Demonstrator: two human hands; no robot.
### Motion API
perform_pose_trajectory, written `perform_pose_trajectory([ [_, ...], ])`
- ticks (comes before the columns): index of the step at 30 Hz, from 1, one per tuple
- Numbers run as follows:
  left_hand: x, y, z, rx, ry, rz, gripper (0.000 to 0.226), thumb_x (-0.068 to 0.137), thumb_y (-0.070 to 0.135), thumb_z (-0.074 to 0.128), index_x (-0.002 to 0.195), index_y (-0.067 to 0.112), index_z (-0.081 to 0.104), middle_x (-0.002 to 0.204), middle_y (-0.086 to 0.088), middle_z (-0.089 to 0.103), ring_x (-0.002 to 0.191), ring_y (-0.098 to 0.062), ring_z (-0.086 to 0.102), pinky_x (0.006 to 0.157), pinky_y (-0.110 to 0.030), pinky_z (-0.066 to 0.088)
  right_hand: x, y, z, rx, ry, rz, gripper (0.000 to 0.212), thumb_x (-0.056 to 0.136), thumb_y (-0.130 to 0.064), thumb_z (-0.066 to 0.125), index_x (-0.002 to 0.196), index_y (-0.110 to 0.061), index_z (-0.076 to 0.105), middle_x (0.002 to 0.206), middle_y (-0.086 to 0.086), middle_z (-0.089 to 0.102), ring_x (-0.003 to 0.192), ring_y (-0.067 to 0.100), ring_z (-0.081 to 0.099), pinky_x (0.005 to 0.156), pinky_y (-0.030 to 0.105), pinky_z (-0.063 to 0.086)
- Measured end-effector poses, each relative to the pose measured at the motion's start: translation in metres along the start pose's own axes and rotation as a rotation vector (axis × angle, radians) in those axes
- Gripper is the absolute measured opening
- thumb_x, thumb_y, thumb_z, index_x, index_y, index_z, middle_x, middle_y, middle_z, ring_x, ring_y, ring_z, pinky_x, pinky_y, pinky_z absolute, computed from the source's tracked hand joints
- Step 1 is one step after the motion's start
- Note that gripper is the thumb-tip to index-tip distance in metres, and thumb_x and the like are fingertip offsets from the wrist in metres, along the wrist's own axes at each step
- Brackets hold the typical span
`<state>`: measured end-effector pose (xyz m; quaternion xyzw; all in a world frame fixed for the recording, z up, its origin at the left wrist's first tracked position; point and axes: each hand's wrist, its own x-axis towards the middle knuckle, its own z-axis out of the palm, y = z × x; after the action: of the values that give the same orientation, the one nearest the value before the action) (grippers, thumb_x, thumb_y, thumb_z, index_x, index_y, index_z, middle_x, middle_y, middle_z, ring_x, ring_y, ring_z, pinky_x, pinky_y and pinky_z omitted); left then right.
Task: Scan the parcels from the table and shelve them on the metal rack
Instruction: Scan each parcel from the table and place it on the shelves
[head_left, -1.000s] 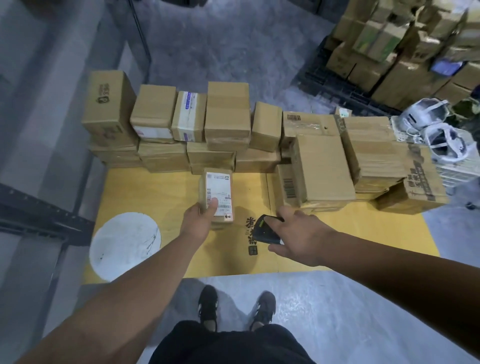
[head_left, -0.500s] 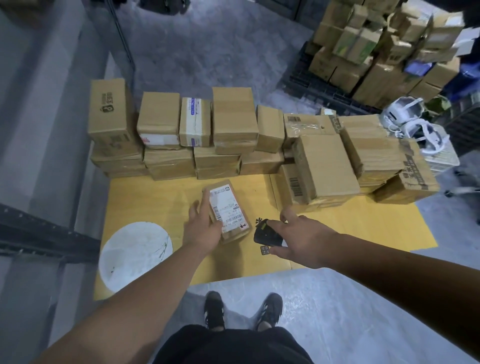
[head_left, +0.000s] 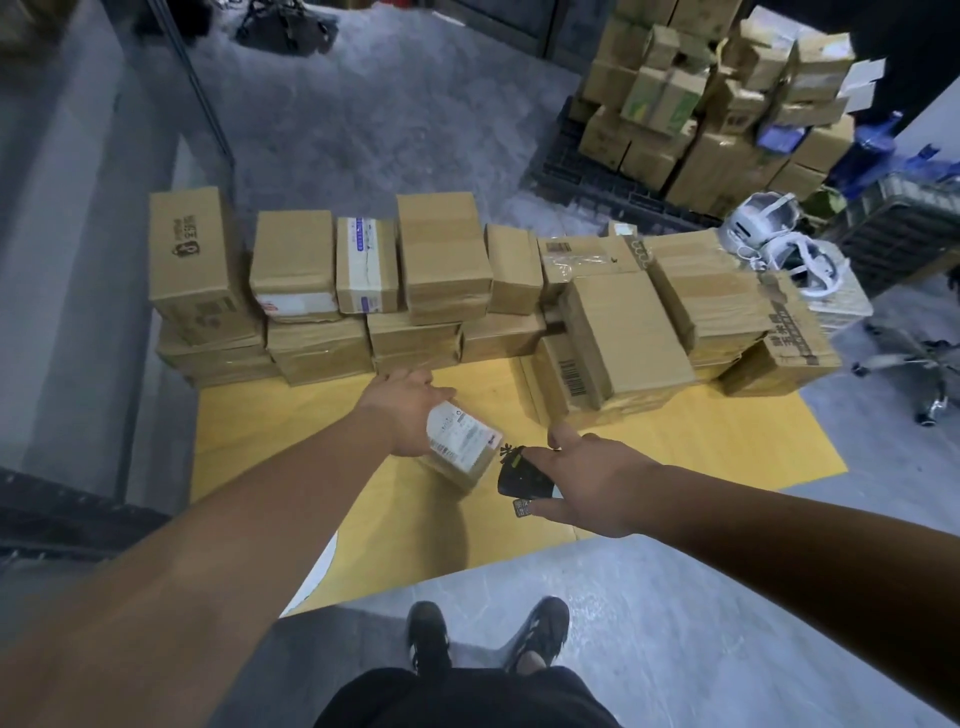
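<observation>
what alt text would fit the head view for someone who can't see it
The left hand holds a small labelled parcel above a yellow table while the right hand aims a black scanner at it. Cardboard boxes are stacked behind.

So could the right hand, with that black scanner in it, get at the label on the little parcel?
Probably yes: the left hand holds the small parcel label up, right beside the scanner in the right hand, nothing between.

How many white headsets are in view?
2. The far headset sits past the parcel stack's right end; the near headset lies right in front of it, atop a wrapped box. Others may be hidden behind the stack.
</observation>
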<state>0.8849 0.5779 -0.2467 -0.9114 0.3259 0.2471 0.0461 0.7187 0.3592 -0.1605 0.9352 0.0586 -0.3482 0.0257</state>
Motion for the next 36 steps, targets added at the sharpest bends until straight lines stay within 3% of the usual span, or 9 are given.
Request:
perform_pose_trajectory([
  [4, -0.018, 0.010, 0.018, -0.172, 0.057, -0.271, 0.101, 0.073, 0.080, 0.067, 0.156, 0.036, 0.031, 0.144, -0.007, 0.044, 0.131, -0.030, 0.044, 0.101, -0.042, 0.045, 0.005, -0.001, 0.000, 0.012, -0.008, 0.003, 0.065, 0.100, -0.070, 0.050, 0.151, -0.029, 0.043, 0.132, 0.005, 0.040, 0.102, 0.030, 0.058, 0.092, 0.047, 0.056],
  [7, -0.024, 0.021, 0.037, -0.399, 0.078, -0.430, 0.097, 0.075, 0.085, 0.062, 0.149, 0.026, 0.038, 0.135, -0.008, 0.045, 0.122, -0.030, 0.050, 0.090, -0.041, 0.049, 0.008, -0.002, 0.000, 0.018, -0.016, 0.010, 0.066, 0.100, -0.070, 0.051, 0.152, -0.030, 0.043, 0.132, 0.005, 0.040, 0.102, 0.029, 0.057, 0.092, 0.047, 0.056],
  [12, -0.025, 0.035, 0.066, -0.839, 0.108, -0.481, 0.098, 0.086, 0.071, 0.063, 0.161, 0.036, 0.009, 0.143, -0.010, 0.045, 0.113, -0.035, 0.062, 0.089, -0.042, 0.056, 0.010, -0.002, -0.002, 0.026, -0.046, 0.025, 0.067, 0.100, -0.071, 0.050, 0.152, -0.028, 0.045, 0.132, 0.005, 0.041, 0.099, 0.029, 0.058, 0.093, 0.047, 0.057],
  [16, -0.031, 0.052, 0.073, -0.977, 0.179, -0.455, 0.107, 0.087, 0.060, 0.069, 0.160, 0.045, -0.008, 0.150, -0.002, 0.042, 0.130, -0.031, 0.052, 0.091, -0.036, 0.045, 0.007, 0.000, -0.010, 0.116, -0.073, 0.071, 0.064, 0.102, -0.065, 0.051, 0.153, -0.028, 0.047, 0.129, 0.005, 0.039, 0.094, 0.027, 0.058, 0.092, 0.042, 0.057],
  [20, -0.024, 0.064, 0.081, -1.340, 0.220, -0.402, 0.126, 0.065, 0.040, 0.087, 0.159, 0.043, 0.003, 0.142, 0.006, 0.055, 0.125, -0.022, 0.060, 0.095, -0.039, 0.058, 0.001, 0.005, -0.016, 0.209, -0.110, 0.122, 0.059, 0.103, -0.064, 0.050, 0.151, -0.030, 0.049, 0.129, 0.004, 0.039, 0.099, 0.027, 0.064, 0.094, 0.043, 0.057],
  [26, -0.034, 0.083, 0.085, -1.565, 0.292, -0.394, 0.124, 0.082, 0.002, 0.084, 0.166, 0.030, -0.002, 0.138, 0.013, 0.056, 0.118, -0.013, 0.059, 0.094, -0.024, 0.045, -0.006, 0.004, -0.022, 0.283, -0.135, 0.151, 0.050, 0.102, -0.062, 0.052, 0.140, -0.031, 0.059, 0.122, 0.001, 0.043, 0.089, 0.019, 0.062, 0.086, 0.037, 0.057],
  [29, -0.038, 0.087, 0.096, -1.584, 0.387, -0.322, 0.096, 0.081, -0.007, 0.081, 0.137, 0.059, 0.038, 0.127, 0.013, 0.065, 0.110, -0.014, 0.068, 0.077, -0.014, 0.053, -0.011, 0.001, -0.021, 0.296, -0.145, 0.139, 0.039, 0.103, -0.058, 0.054, 0.120, -0.027, 0.068, 0.115, 0.002, 0.048, 0.084, 0.019, 0.062, 0.076, 0.034, 0.053],
  [32, -0.044, 0.092, 0.101, -1.637, 0.404, -0.276, 0.101, 0.082, -0.006, 0.081, 0.114, 0.077, 0.033, 0.131, 0.021, 0.062, 0.118, -0.002, 0.063, 0.080, -0.012, 0.052, -0.014, -0.001, -0.015, 0.394, -0.173, 0.124, 0.039, 0.100, -0.057, 0.059, 0.101, -0.020, 0.072, 0.087, 0.000, 0.056, 0.068, 0.019, 0.054, 0.061, 0.029, 0.041],
  [36, -0.050, 0.098, 0.101, -1.678, 0.399, -0.276, 0.109, 0.084, -0.007, 0.079, 0.101, 0.089, 0.031, 0.123, 0.034, 0.059, 0.113, 0.007, 0.061, 0.075, -0.006, 0.048, -0.018, -0.003, -0.007, 0.478, -0.214, 0.099, 0.040, 0.099, -0.055, 0.061, 0.115, -0.021, 0.075, 0.080, 0.002, 0.058, 0.066, 0.019, 0.053, 0.054, 0.027, 0.038],
])
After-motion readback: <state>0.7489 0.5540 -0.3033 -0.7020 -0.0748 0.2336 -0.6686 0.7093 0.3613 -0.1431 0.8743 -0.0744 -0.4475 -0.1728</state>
